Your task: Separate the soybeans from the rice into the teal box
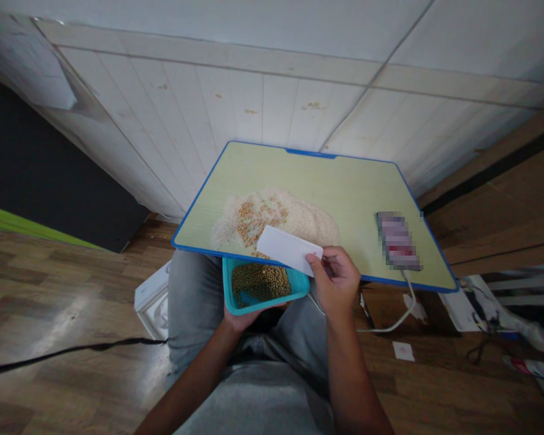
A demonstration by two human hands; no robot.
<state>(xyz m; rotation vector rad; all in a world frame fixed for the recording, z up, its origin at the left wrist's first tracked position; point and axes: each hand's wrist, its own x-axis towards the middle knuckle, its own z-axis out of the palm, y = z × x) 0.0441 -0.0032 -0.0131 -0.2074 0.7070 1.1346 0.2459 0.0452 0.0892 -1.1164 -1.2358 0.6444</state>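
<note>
My left hand (245, 318) is closed under a turquoise plastic tub (229, 293), holding it just below the front edge of the small table (344, 187); most of its fingers are hidden. Round yellowish beans (269, 283) lie in the tub. Between the thumb and fingers of my right hand (338, 279) is a thin white card (285, 246), slanted over the table's edge above the tub. Beyond the card, a spread of white rice (315, 220) covers part of the tabletop, with several soybeans (249, 220) scattered on its left part.
A phone (398, 241), blurred out, lies on the table's right side with a white cable (410, 308) running down. Behind stands a panelled wall (245, 103). A white box (152, 302) is on the floor at left, and cardboard (508, 193) stands at right.
</note>
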